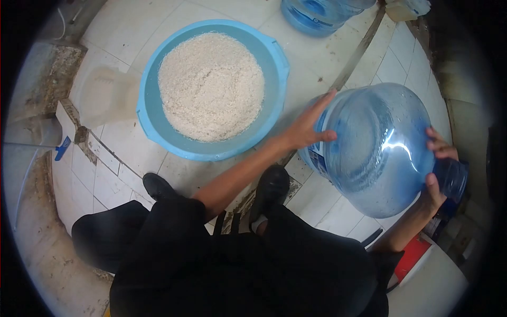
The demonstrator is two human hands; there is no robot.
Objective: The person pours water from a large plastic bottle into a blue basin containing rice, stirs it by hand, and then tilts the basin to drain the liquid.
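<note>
A large clear-blue water jug (pixel 377 145) is tilted on its side at the right, its neck (pixel 453 178) pointing right. My left hand (pixel 312 127) presses against the jug's left side near the base, thumb and fingers spread around it. At the other end, my right hand (pixel 437 168) grips the shoulder beside the neck. Water droplets or wet streaks show on the jug's wall. To the left of the jug, a light-blue plastic basin (pixel 215 154) stands on the floor, holding a heap of white rice (pixel 211 87).
Another blue water jug (pixel 317 18) stands at the top. A blue-headed squeegee or brush (pixel 62 149) is at the left. My black shoes (pixel 270 190) are on the tiled floor (pixel 119 185). A red and white container (pixel 414 259) sits at lower right.
</note>
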